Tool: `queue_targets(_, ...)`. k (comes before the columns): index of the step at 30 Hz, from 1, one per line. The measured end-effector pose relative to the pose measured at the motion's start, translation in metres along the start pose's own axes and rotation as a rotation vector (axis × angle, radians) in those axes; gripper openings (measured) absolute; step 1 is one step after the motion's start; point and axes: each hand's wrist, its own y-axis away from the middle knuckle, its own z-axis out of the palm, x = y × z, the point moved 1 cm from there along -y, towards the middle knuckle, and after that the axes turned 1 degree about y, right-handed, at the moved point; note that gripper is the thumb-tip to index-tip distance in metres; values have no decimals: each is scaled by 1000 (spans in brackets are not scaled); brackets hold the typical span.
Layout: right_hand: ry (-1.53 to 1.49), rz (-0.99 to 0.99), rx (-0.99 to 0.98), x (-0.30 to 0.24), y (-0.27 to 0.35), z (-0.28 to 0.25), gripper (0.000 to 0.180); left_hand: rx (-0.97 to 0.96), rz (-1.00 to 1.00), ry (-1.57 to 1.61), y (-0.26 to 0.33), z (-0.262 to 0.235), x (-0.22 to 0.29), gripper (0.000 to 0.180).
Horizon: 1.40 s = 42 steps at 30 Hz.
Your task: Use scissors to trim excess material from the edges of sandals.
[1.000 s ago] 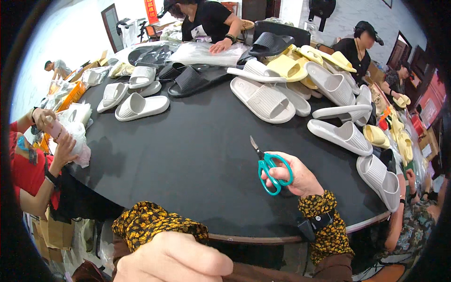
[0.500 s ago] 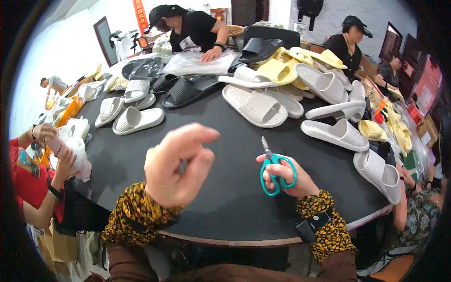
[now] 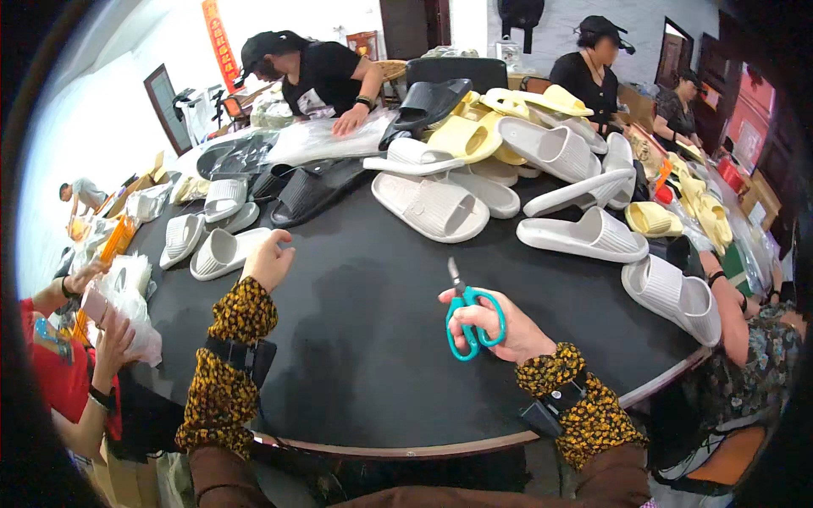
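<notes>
Left hand (image 3: pixel 268 259) reaches across the round black table (image 3: pixel 364 364), fingers curled loosely, touching a white ribbed foam slipper (image 3: pixel 222 251). Right hand (image 3: pixel 495 326) rests near the table's middle, fingers hooked through small teal-handled scissors (image 3: pixel 467 317), blades shut, pointing away.

We cannot see our left hand's (image 3: pixel 268 261) fingertips, curled over the white slipper (image 3: pixel 222 252); our right fingers (image 3: pixel 474 311) cover part of the scissors' (image 3: pixel 468 317) teal handles.

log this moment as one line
left hand: reaching, at pale grey foam slide sandal | right hand: holds teal-handled scissors | surface: round black table
</notes>
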Motion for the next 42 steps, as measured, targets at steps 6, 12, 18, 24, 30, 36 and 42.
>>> queue_targets(6,-59,-69,94,0,0,-3,46,95,-215,-491,-21,-7,-87,37)
queue_targets(12,15,20,18,5,-4,3,46,84,-381,-684,-4,-35,-135,39)
queue_targets(18,31,33,86,3,-1,0,45,-174,-431,-934,-7,-44,-135,33)
queue_targets(24,65,40,81,-3,-3,6,46,-90,-179,-1080,-13,-38,-173,16)
queue_targets(30,57,-32,115,-2,-5,3,48,-252,-197,-910,-1,-28,-86,20)
queue_targets(36,66,-101,156,-3,-4,2,48,-222,131,-816,36,-13,11,17)
queue_targets(42,-53,-243,226,-4,-4,-5,44,-136,461,-450,72,18,92,15)
